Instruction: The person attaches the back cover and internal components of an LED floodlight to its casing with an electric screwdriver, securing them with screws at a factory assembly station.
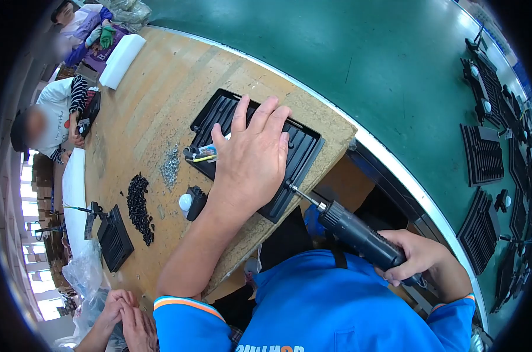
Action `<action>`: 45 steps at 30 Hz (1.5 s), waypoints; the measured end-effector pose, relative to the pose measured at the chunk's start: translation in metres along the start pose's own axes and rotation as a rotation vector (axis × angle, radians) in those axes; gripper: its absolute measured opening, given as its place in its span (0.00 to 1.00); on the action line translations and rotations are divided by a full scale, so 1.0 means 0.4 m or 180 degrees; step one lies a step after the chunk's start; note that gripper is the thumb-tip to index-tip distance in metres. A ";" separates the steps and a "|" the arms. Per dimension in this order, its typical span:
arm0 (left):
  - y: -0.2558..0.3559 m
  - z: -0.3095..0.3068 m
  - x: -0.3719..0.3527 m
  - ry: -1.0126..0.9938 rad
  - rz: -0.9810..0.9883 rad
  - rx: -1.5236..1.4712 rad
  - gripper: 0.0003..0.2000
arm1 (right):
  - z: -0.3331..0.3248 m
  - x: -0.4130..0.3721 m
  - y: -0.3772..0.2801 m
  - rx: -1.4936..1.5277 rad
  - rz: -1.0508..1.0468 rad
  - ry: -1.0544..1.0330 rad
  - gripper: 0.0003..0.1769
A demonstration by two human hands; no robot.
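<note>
A black ribbed metal housing [306,145] lies near the table's corner, with yellow and other wires [202,157] at its left side. Across it rests my left hand [254,152], fingers spread and pressed on the ribbed face. My right hand [411,257] is wrapped round a black electric screwdriver [360,233], held at a slant off the table's edge. Its bit [304,196] reaches the housing's near edge; whether a screw sits under the tip, I cannot make out. Beside my left forearm stands a small black part with a white dome [185,202].
Black screws [138,205] and silver washers [170,167] lie heaped on the wooden table [154,70]. Another black housing [114,239] is at the left. Co-workers sit along the far side; another person's hands [131,322] are at lower left. Several housings [483,155] lie at right on a green surface.
</note>
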State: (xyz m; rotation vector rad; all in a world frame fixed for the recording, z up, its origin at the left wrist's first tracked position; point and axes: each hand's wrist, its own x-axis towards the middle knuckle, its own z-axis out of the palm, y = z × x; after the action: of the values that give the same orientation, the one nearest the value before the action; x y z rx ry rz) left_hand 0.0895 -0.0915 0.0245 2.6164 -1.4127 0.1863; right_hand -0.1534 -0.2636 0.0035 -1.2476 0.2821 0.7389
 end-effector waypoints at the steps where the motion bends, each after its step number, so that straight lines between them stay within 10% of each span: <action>1: 0.001 0.001 -0.002 -0.0009 -0.0002 -0.0009 0.15 | 0.000 -0.004 -0.008 0.0003 0.0019 -0.0033 0.28; 12: 0.002 -0.003 0.002 0.0037 0.0037 -0.0028 0.17 | 0.025 -0.029 -0.059 -0.1504 -0.0195 0.0654 0.32; 36: -0.050 0.006 0.042 0.0094 -0.0023 -0.0292 0.20 | 0.019 -0.003 -0.016 -0.0865 -0.0753 0.0583 0.30; 45: -0.058 -0.009 0.002 0.1262 0.1010 -0.1111 0.09 | 0.026 -0.012 0.013 -0.0442 -0.0613 0.0570 0.28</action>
State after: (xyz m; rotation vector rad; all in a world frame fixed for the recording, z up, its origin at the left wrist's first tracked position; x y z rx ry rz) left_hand 0.1092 -0.0788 0.0263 1.9392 -1.5371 0.4270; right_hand -0.1623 -0.2548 0.0054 -1.4537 0.2555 0.4885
